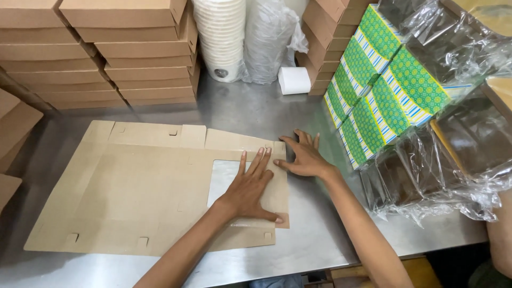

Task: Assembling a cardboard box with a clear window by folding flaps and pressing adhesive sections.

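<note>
A flat cardboard box blank (133,197) lies unfolded on the steel counter (320,234). Left hand (249,186) presses it, fingers spread flat; right hand (304,157) rests open at its edge, gripping nothing.

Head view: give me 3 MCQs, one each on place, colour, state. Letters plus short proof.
1. Where is the left hand?
A. flat on the cardboard sheet
B. on the paper roll
C. in the air

2. What colour are the patterned boxes?
A. red
B. green
C. black

3. What state is the cardboard sheet in?
A. folded into a box
B. unfolded, flat on the table
C. rolled up

Answers:
1 A, palm and fingers press on the sheet beside its window.
2 B, green print with striped edges.
3 B, all flaps lie flat; the right hand rests at its edge.
</note>
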